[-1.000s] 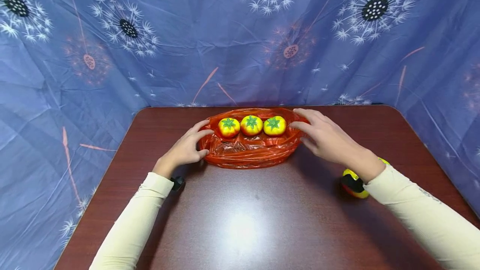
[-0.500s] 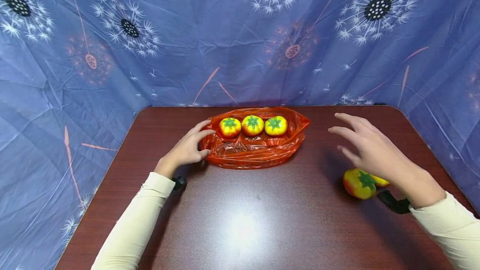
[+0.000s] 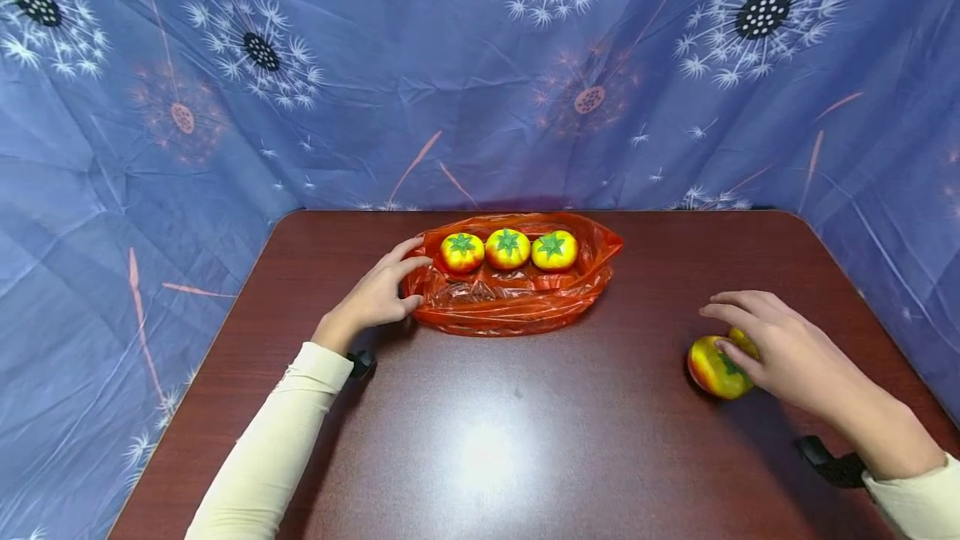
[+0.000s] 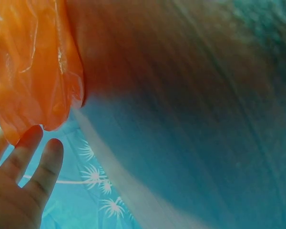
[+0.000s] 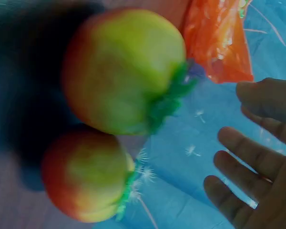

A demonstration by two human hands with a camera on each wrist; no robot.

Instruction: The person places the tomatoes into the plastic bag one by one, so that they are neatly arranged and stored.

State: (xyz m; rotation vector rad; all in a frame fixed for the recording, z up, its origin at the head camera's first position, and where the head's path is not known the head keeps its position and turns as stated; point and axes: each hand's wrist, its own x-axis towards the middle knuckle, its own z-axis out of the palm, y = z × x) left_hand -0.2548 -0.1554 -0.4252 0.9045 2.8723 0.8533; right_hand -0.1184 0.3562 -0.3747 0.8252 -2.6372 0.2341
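An orange-red plastic bag [image 3: 510,317] lies spread at the far middle of the table, its mouth facing up. Inside sit three round yellow-and-red fruits [image 3: 507,249] with green star-shaped leaf tops, side by side. My left hand [image 3: 377,288] rests against the bag's left edge; in the left wrist view its fingertips touch the orange plastic [image 4: 35,71]. On the right, my right hand [image 3: 791,352] hovers over two more such fruits, fingers spread and holding nothing. It partly covers the nearer fruit [image 3: 707,367] and mostly covers the other. Both fruits [image 5: 124,67] appear in the right wrist view, apart from the fingers.
The brown wooden table [image 3: 600,440] ends at a rounded back edge just behind the bag. A blue curtain [image 3: 360,90] with dandelion prints hangs along the back and sides. Black straps [image 3: 828,465] show at both wrists.
My right hand has left the bag's right side and moved right and nearer, down over the two loose fruits. The left hand has stayed at the bag's left edge.
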